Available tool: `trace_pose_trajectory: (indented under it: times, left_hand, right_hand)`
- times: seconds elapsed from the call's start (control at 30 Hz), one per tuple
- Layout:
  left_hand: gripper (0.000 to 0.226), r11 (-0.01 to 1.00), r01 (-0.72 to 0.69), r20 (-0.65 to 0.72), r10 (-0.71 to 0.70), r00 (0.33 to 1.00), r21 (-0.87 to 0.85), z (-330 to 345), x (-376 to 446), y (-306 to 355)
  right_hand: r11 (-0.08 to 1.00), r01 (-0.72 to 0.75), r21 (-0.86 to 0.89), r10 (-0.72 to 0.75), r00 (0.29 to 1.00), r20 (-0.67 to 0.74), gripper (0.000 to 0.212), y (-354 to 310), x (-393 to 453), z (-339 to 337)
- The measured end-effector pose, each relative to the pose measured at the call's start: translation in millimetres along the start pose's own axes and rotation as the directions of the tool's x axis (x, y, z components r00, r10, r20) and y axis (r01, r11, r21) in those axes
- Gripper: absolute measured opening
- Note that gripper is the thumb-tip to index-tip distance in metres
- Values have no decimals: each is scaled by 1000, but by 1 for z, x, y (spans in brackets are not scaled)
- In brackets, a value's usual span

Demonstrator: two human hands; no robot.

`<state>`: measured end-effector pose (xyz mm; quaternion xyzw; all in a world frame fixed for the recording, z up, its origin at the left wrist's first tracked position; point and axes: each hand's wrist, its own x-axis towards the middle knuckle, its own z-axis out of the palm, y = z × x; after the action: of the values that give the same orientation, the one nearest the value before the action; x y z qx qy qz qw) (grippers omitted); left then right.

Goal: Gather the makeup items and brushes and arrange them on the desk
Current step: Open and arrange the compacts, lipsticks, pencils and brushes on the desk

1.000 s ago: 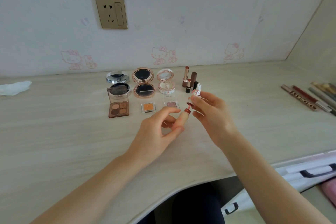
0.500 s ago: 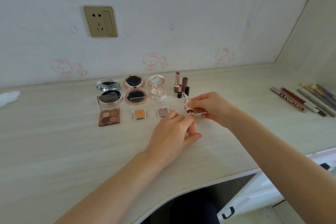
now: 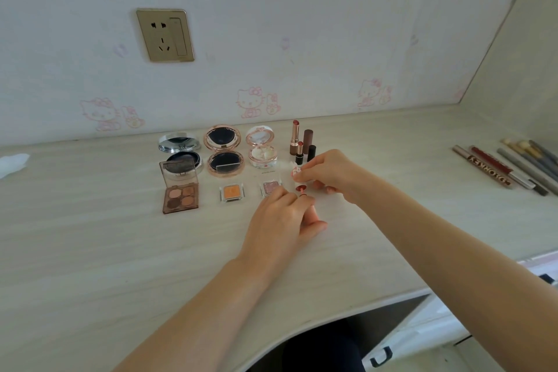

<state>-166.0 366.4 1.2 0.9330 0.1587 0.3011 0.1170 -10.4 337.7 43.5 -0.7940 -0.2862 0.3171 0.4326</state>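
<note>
A small lip-gloss tube (image 3: 305,211), pale pink with a red neck, is gripped in the curled fingers of the left hand (image 3: 283,220), low over the pale wood-grain desk (image 3: 90,251), just in front of the laid-out cosmetics. Its white decorated cap with a red-tipped applicator (image 3: 297,175) is pinched in the fingertips of the right hand (image 3: 329,174), held just above and behind the tube's mouth, the two parts apart. The split is judged to be deliberate: the items already set down are shown open, so this one appears to be opened for display in the same manner.

Behind the hands, the arrangement is set in rows against the wall. A silver round compact (image 3: 180,150), a rose-gold round compact (image 3: 224,150) and a white floral compact (image 3: 262,146) are stood open with lids raised. In front of them a brown four-shade eyeshadow palette (image 3: 180,195), a small clear pan of orange shadow (image 3: 232,193) and a small clear pan of pink glitter shadow (image 3: 270,187) are laid flat. Uncapped lipsticks with their dark caps (image 3: 302,142) are stood upright to the right of the compacts; the free spot in front of them is judged the likely place for the tube.

A row of pencils and brushes (image 3: 507,166) is lined up well apart on the right.
</note>
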Motion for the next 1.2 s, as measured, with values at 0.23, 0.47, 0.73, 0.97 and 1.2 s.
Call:
trace_pose_trajectory:
  times: [0.23,0.47,0.73,0.97,1.2]
  left_hand:
    - [35,1000,10,26,-10,1000,20,0,1,0]
    - [40,999,-9,32,8,999,47,1,-2,-1]
    - [37,993,5,13,-7,1000,115,4,-1,0]
    - [39,991,-11,-4,12,1000,131,6,-1,-1]
    - [41,995,-3,-12,4,1000,103,5,-4,-1]
  right_hand:
    - [999,2,-52,-5,999,-52,15,-2,11,6]
    - [993,-11,-121,4,998,-59,30,1,16,9]
    - [985,-34,-170,24,998,-62,46,-1,17,10]
    - [973,-32,-227,17,998,-67,33,-4,14,10]
    - [967,2,-254,-11,999,-36,38,-2,9,4]
